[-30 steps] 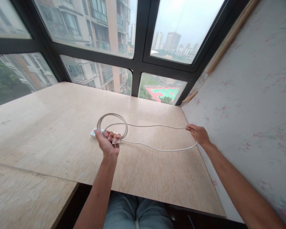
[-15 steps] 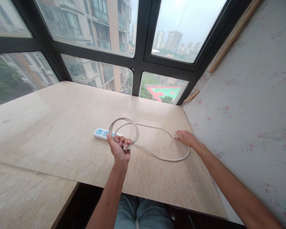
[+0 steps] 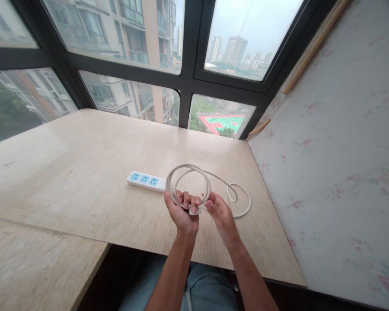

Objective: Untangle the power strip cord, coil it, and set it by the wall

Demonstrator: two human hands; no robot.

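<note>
Left hand [image 3: 183, 217] grips cord [image 3: 190, 165] beside right hand [image 3: 223, 217], whose hold is unclear, any power strip [image 3: 145, 179] print unreadable.

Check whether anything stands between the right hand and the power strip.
Yes: the left hand and the coil of power cord it holds stand between them. The right hand is at the coil's right side; the power strip lies off to the left, its three blue outlet panels uncovered.

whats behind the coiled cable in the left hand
Through the coil, tabletop shows; the power strip reaches its left edge. Whatever lies behind the left hand is covered.
</note>
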